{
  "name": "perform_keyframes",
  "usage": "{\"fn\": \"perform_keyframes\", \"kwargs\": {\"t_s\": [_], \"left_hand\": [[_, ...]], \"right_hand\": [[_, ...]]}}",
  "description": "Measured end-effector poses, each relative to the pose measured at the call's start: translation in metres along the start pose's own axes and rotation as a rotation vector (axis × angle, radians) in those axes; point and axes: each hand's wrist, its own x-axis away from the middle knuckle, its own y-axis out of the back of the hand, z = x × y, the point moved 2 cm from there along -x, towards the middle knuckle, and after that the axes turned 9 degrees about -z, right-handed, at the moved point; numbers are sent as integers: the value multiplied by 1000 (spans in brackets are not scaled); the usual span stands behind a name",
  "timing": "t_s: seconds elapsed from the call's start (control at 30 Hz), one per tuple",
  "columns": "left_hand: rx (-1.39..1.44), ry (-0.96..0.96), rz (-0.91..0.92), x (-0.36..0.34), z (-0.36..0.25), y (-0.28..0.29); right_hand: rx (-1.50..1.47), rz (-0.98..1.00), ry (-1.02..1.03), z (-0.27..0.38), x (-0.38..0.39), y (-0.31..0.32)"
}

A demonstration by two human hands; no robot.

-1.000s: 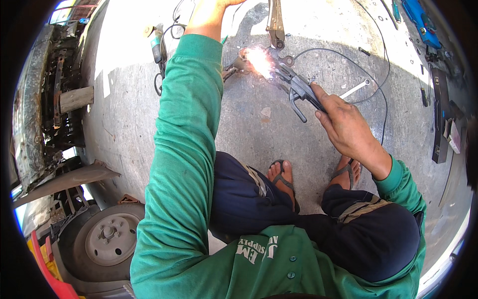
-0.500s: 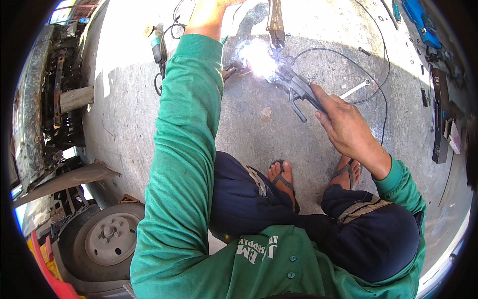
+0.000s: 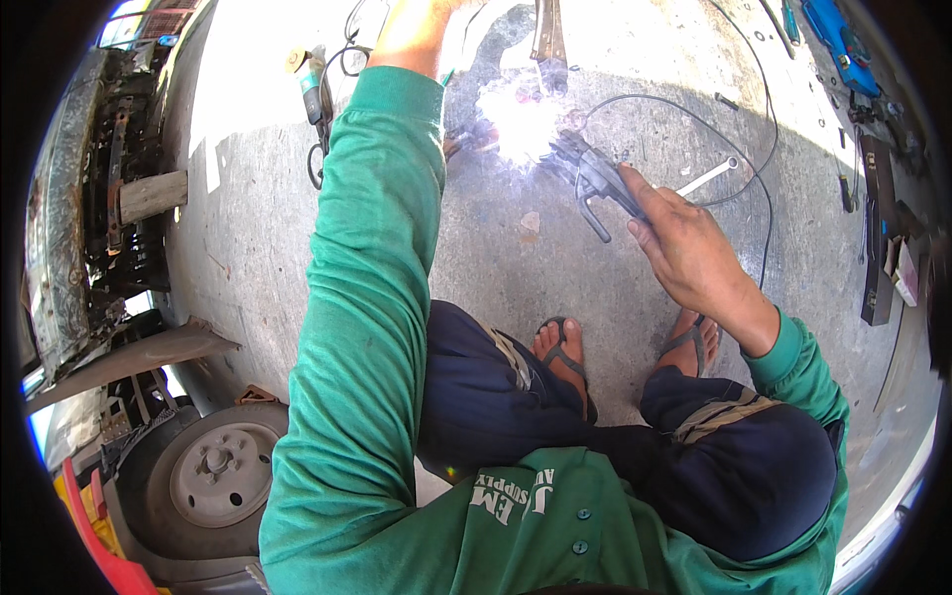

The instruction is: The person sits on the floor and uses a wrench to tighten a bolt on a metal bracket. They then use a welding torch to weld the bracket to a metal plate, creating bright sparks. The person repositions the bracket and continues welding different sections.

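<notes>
My right hand (image 3: 684, 238) is wrapped round the handle of a welding electrode holder (image 3: 603, 180), whose jaws point up and left toward a white welding arc (image 3: 518, 124). Glare and smoke hide the electrode tip and the metal being welded. A long, worn metal bar (image 3: 548, 40) comes down from the top edge to just above the glow. My left hand (image 3: 421, 28) reaches past the arc's left side to the top edge. Only its wrist and the back part show there; the fingers are cut off by the frame.
An angle grinder (image 3: 311, 94) lies left of my forearm. A wrench (image 3: 709, 178) and a black cable (image 3: 768, 203) are on the concrete to the right. Farther right are a blue case (image 3: 843, 50) and a dark metal beam (image 3: 877, 233). A wheel (image 3: 220, 478) stands at lower left.
The arc's glare has spread and looks hazier, covering more of the metal around it. The electrode holder's front end has shifted very slightly; both arms stay nearly in place.
</notes>
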Motion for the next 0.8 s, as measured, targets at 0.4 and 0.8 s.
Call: {"fn": "perform_keyframes", "kwargs": {"t_s": [0.4, 0.8], "left_hand": [[22, 62, -28, 7, -4, 3], [-98, 52, 41, 7, -30, 17]], "right_hand": [[-8, -51, 40, -2, -1, -5], [-21, -24, 26, -1, -3, -2]]}}
